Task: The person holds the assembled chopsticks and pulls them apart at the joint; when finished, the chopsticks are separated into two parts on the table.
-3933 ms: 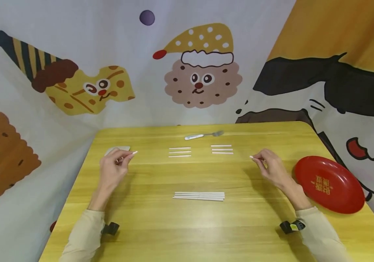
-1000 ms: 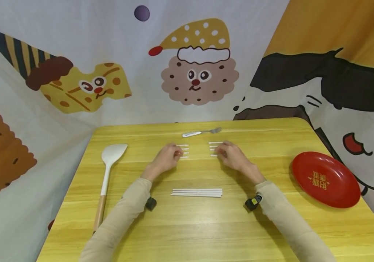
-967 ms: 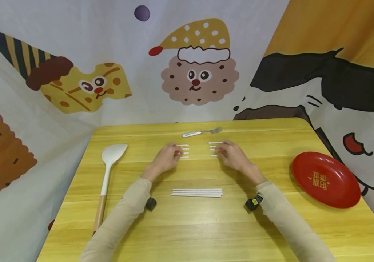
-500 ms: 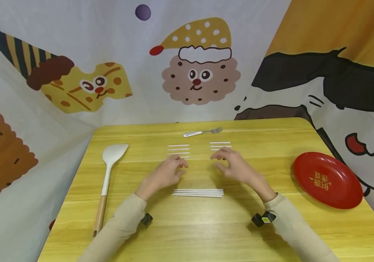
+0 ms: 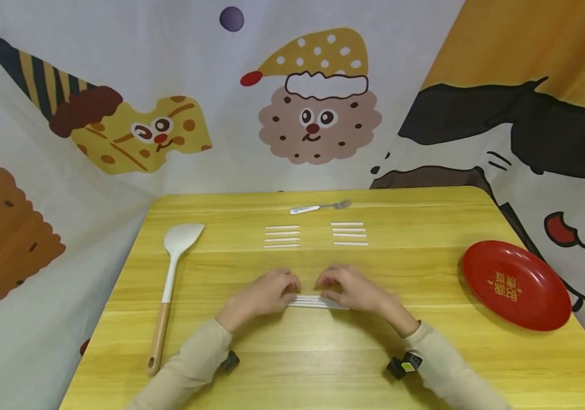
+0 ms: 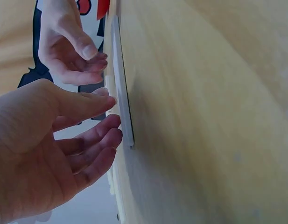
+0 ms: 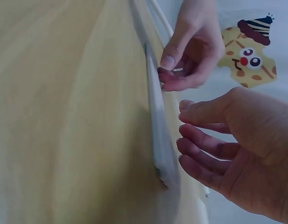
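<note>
Both hands have moved down the frame since the earlier head view half a second ago, from just below the rows of short sticks to the long white sticks, which lie side by side across the middle of the table. Left hand and right hand now hover at either end of that bundle, facing each other, fingers loosely bent and thumbs apart from them, gripping nothing; whether any fingertip touches the sticks, I cannot tell. Above them, at the centre of the frame, four short white sticks on the left and four short white sticks on the right lie in two separate stacks of near-parallel rows. Higher still, near the table's far edge, is a fork with a white handle. At left stands out a white spatula with a wooden handle, lying lengthwise, and at right a red oval plate with gold characters. Behind, a cartoon-printed cloth fills the upper frame.
</note>
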A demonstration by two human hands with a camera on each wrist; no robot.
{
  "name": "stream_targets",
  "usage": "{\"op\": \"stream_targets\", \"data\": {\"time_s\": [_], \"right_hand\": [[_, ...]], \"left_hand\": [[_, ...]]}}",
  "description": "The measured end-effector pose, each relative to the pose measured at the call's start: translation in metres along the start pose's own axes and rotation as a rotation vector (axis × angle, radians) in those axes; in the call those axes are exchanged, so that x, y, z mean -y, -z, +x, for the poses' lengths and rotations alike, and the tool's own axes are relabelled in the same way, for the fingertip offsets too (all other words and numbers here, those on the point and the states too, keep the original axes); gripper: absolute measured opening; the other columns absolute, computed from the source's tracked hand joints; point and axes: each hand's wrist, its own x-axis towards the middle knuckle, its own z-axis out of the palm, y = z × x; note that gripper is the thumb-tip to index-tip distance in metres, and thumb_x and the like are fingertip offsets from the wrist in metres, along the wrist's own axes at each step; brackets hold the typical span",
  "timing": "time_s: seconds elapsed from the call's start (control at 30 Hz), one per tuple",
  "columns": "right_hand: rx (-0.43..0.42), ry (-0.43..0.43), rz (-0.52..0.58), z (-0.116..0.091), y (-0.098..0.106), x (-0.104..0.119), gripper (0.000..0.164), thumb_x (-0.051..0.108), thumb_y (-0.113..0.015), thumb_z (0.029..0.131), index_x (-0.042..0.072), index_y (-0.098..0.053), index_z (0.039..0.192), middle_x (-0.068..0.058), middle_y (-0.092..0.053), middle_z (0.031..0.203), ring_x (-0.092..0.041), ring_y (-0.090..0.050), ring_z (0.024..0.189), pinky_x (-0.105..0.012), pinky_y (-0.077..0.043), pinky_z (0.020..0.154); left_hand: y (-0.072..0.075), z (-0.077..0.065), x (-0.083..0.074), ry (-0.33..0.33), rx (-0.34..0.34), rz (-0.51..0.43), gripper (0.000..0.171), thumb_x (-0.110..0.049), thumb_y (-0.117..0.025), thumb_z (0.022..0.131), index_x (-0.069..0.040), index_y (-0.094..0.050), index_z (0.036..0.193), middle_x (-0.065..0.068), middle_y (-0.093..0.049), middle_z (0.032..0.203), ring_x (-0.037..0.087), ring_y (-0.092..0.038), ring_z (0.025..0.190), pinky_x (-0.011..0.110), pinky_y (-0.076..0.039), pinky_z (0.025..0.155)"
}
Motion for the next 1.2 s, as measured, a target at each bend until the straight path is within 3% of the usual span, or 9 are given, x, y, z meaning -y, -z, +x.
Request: {"op": "stream_targets", "data": {"time_s": [0.2, 0.33, 0.6, 0.9, 1.03, 1.2], "right_hand": [[-0.016, -0.009, 0.031, 0.001, -0.01, -0.002, 0.015, 0.006, -0.076, 0.089, 0.006, -0.074, 0.104, -0.003, -0.069, 0.095, -0.008, -0.063, 0.085, -0.024, -0.057, 0.076], [-0.01, -0.012, 0.05, 0.002, -0.013, -0.004, 0.015, 0.004, -0.075, 0.089, 0.005, -0.073, 0.104, -0.003, -0.069, 0.094, -0.009, -0.064, 0.084, -0.024, -0.057, 0.075], [-0.018, -0.002, 0.055, 0.004, -0.017, -0.008, 0.014, 0.001, -0.073, 0.089, 0.006, -0.073, 0.102, -0.002, -0.069, 0.093, -0.009, -0.064, 0.083, -0.022, -0.056, 0.074], [-0.082, 0.035, -0.048, 0.009, -0.019, -0.009, 0.019, -0.007, -0.069, 0.088, 0.002, -0.071, 0.105, -0.007, -0.069, 0.093, -0.014, -0.065, 0.084, -0.025, -0.057, 0.075], [-0.137, 0.059, -0.082, 0.01, -0.017, -0.006, 0.02, -0.008, -0.069, 0.088, 0.001, -0.07, 0.105, -0.008, -0.068, 0.096, -0.016, -0.065, 0.084, -0.025, -0.058, 0.075], [-0.207, 0.079, -0.092, 0.013, -0.01, -0.003, 0.023, -0.012, -0.065, 0.088, -0.001, -0.069, 0.108, -0.009, -0.066, 0.101, -0.019, -0.065, 0.088, -0.024, -0.059, 0.079]], "left_hand": [[-0.006, 0.004, 0.002, -0.005, 0.0, 0.027, 0.006, -0.005, -0.067, 0.093, -0.009, -0.071, 0.095, 0.0, -0.063, 0.092, 0.012, -0.057, 0.082, 0.023, -0.051, 0.073], [-0.008, 0.007, 0.003, 0.0, -0.009, 0.037, 0.009, -0.003, -0.066, 0.092, -0.011, -0.067, 0.088, -0.003, -0.058, 0.086, 0.01, -0.052, 0.077, 0.022, -0.047, 0.068], [-0.011, 0.011, 0.002, 0.033, -0.024, 0.08, 0.012, 0.001, -0.065, 0.09, -0.011, -0.065, 0.089, -0.001, -0.059, 0.086, 0.01, -0.051, 0.076, 0.024, -0.047, 0.066], [-0.012, 0.015, 0.004, 0.066, -0.054, 0.119, 0.013, -0.002, -0.065, 0.092, -0.013, -0.061, 0.087, -0.003, -0.053, 0.083, 0.011, -0.049, 0.073, 0.024, -0.045, 0.064], [-0.011, 0.016, 0.004, 0.049, -0.081, 0.092, 0.008, -0.006, -0.064, 0.095, -0.013, -0.063, 0.091, -0.003, -0.052, 0.087, 0.011, -0.048, 0.076, 0.022, -0.046, 0.065], [-0.007, 0.019, 0.001, 0.019, -0.139, -0.005, 0.003, -0.007, -0.062, 0.099, -0.008, -0.064, 0.1, -0.002, -0.058, 0.091, 0.009, -0.051, 0.078, 0.02, -0.049, 0.068]]}}
